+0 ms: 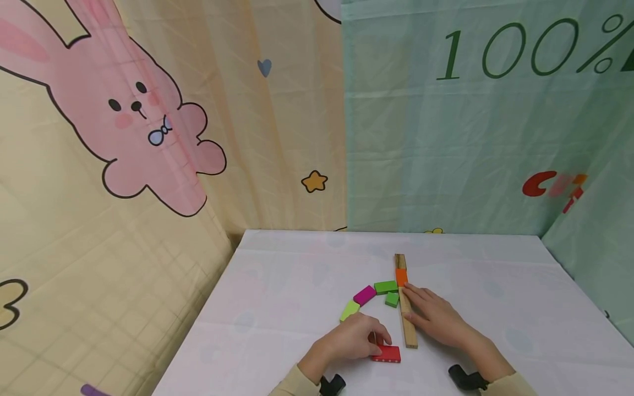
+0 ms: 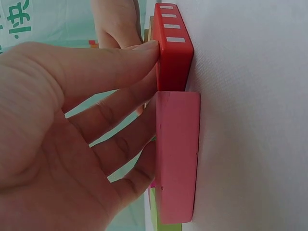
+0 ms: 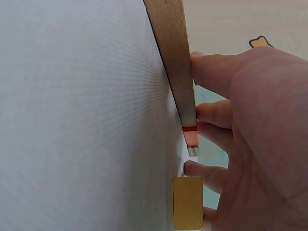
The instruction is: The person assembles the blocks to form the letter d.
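Note:
A red block (image 1: pixel 388 356) with white marks along its edge lies flat on the table, and my left hand (image 1: pixel 349 334) pinches it between thumb and fingers. A pink block (image 2: pixel 178 159) touches its end in the left wrist view; from the head, the left hand hides it. My right hand (image 1: pixel 438 316) rests its thumb and fingertips along the right side of a long wooden strip (image 1: pixel 409 327). An orange block (image 1: pixel 402 277) continues that line. Under the right hand, visible from its wrist, is a yellow block (image 3: pixel 187 203).
Curving left from the strip are a green block (image 1: pixel 386 287), a magenta block (image 1: pixel 365 295) and a lime block (image 1: pixel 349 309). A smaller green block (image 1: pixel 392 299) sits inside the curve. The white table (image 1: pixel 277 275) meets hanging curtains (image 1: pixel 287 121) at its back.

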A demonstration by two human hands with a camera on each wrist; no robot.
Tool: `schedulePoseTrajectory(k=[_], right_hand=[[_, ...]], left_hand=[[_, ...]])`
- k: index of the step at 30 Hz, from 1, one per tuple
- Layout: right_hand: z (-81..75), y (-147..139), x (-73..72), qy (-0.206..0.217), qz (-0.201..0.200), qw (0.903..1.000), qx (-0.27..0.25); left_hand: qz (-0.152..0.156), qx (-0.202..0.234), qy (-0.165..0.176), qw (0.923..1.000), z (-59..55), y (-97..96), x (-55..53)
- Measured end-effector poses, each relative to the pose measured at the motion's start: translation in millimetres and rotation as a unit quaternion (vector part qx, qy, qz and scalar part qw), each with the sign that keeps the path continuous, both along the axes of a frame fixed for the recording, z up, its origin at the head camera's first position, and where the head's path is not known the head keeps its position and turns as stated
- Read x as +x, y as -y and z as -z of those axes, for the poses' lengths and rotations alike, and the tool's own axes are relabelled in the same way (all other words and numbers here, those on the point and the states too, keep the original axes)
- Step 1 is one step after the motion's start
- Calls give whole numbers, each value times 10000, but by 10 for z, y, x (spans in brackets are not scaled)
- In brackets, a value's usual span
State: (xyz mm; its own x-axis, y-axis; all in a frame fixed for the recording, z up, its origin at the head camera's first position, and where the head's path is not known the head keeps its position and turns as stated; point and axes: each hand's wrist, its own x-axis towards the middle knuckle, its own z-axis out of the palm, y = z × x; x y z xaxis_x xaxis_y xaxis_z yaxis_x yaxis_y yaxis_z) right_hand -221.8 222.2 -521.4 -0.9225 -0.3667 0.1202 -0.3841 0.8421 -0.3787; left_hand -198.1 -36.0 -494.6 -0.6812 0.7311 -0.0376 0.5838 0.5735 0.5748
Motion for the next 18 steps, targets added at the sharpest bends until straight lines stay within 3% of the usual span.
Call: schedulePoseTrajectory(k=[6, 18], right_hand=[[5, 7, 4, -27, 24, 10000, 26], [-14, 11, 8, 42, 3, 10000, -36]], left_hand=[[25, 76, 170, 9998, -5, 11, 6], [116, 41, 182, 9998, 19, 22, -23]])
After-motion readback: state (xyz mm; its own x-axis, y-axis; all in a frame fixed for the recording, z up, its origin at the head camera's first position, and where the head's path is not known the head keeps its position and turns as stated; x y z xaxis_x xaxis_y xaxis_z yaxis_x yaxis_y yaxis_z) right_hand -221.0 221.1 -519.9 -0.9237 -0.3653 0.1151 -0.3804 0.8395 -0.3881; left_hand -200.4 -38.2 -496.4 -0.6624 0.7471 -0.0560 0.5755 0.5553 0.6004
